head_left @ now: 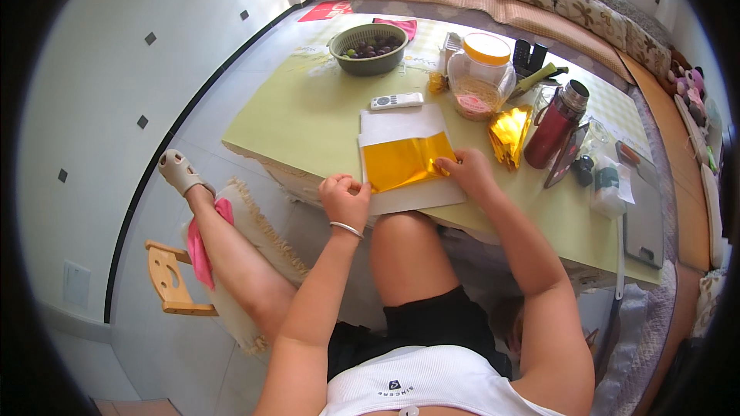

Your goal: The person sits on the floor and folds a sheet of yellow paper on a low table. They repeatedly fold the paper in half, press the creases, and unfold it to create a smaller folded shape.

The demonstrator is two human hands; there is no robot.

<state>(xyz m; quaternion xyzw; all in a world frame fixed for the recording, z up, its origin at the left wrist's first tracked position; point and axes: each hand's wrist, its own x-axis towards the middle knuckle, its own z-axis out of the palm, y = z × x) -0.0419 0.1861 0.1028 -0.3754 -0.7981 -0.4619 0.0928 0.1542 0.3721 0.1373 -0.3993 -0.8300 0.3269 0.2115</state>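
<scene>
A shiny gold foil sheet [401, 163] lies over white paper [405, 125] at the near edge of the table. My left hand [344, 199], with a silver bangle at the wrist, has its fingers curled closed at the foil's near left corner. At the foil's right edge my right hand [467, 172] pinches it between thumb and fingers. Part of a white sheet [420, 199] shows below the foil. A white remote control [397, 101] rests at the paper's far edge. Folded gold foil pieces [509, 135] stand to the right of my right hand.
On the table [285, 123] are a grey-green colander [368, 68] of dark and green fruit, a clear jar [482, 81] with an orange lid, a red thermos [552, 131], a white bottle [609, 189] and a grey tray [641, 223]. A wooden chair [173, 281] stands left.
</scene>
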